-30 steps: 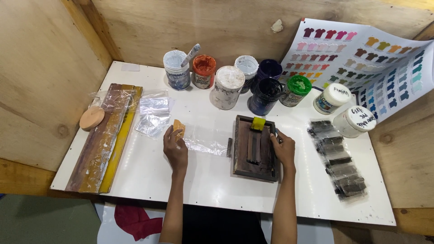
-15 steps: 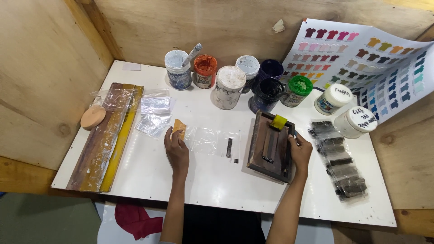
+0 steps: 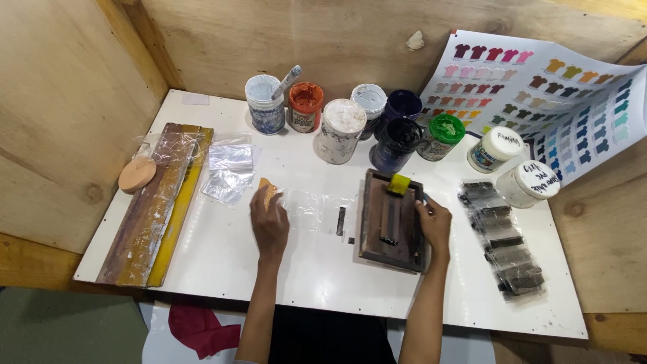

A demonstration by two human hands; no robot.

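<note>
My right hand grips the right edge of a small dark wooden screen-printing frame, which lies slightly tilted on the white table; a yellow tape strip marks its far edge. My left hand presses down on a clear plastic sheet, with a small orange-tan piece at its fingertips. A small black printed mark shows on the clear sheet between the hands.
Several paint jars stand along the back. A colour chart poster leans at the right. Printed clear pieces lie in a row at the right. A long wooden squeegee, a round tan disc and clear bags are at the left.
My right hand has lifted the frame off the clear sheet and shifted it to the right, uncovering the black printed mark. My left hand has stayed on the sheet.
</note>
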